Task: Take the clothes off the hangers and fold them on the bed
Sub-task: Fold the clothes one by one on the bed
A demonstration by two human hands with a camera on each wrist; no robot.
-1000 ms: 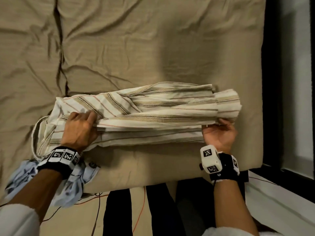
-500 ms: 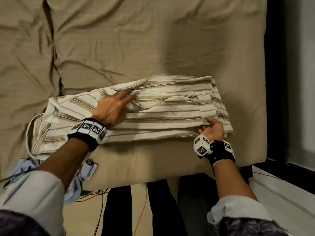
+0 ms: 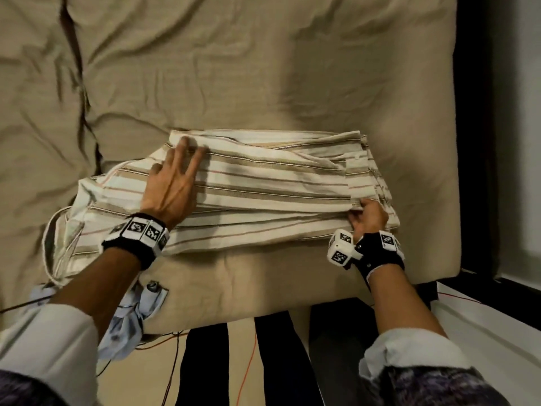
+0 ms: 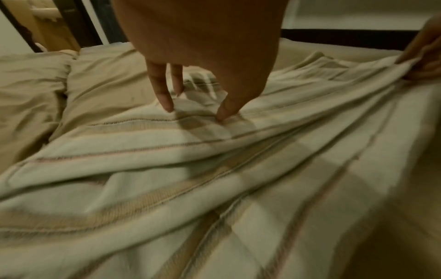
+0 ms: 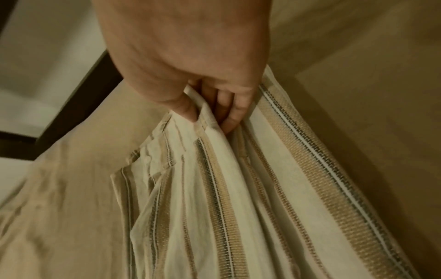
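Head view shows the striped shirt (image 3: 263,194) lying across the near part of the bed (image 3: 263,68), folded lengthwise into a long band, its collar end trailing toward the left edge. The left hand (image 3: 172,183) lies flat on top of it, fingers (image 3: 183,148) straight and spread, reaching the far folded edge; this looks like pressing the layers down so the fold keeps its line. The left wrist view agrees: fingertips (image 4: 167,105) touch the cloth and nothing is gripped.

At the other end, the right hand (image 3: 367,216) pinches the near corner of the stacked layers. In the right wrist view the thumb (image 5: 186,107) sits on one side of the gathered hem and the curled fingers on the other, so the cloth is clamped between them, probably to keep the band taut and aligned while the flat hand smooths it.

The fold seems partway done: the shirt is narrowed but not yet doubled over into a compact stack.

Further out, a pale blue garment (image 3: 126,323) hangs off the near left edge of the bed, and thin cables (image 3: 248,364) run across the floor below.
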